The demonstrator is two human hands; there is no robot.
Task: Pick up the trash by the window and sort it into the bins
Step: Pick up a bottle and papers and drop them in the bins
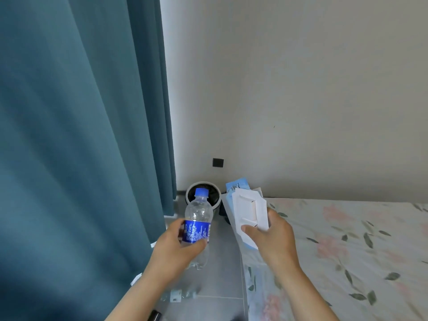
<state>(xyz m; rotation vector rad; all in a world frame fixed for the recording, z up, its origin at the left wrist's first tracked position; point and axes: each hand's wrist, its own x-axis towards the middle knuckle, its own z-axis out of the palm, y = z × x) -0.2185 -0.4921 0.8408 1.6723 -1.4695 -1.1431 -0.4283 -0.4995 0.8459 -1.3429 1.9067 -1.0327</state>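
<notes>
My left hand (172, 247) grips an empty clear plastic bottle (198, 214) with a blue cap and blue label, held upright with its cap in front of a round bin (214, 206) lined in black near the wall corner. My right hand (272, 239) holds a stack of flattened white and light-blue cardboard packaging (246, 208) to the right of that bin. A dark second container (223, 210) shows partly behind the cardboard; most of it is hidden.
A teal curtain (81, 135) hangs along the left. A bed with a floral sheet (347, 251) fills the right. Another clear bottle (183, 294) lies on the grey tiled floor (222, 262) below my left arm. A black wall socket (218, 162) sits above the bin.
</notes>
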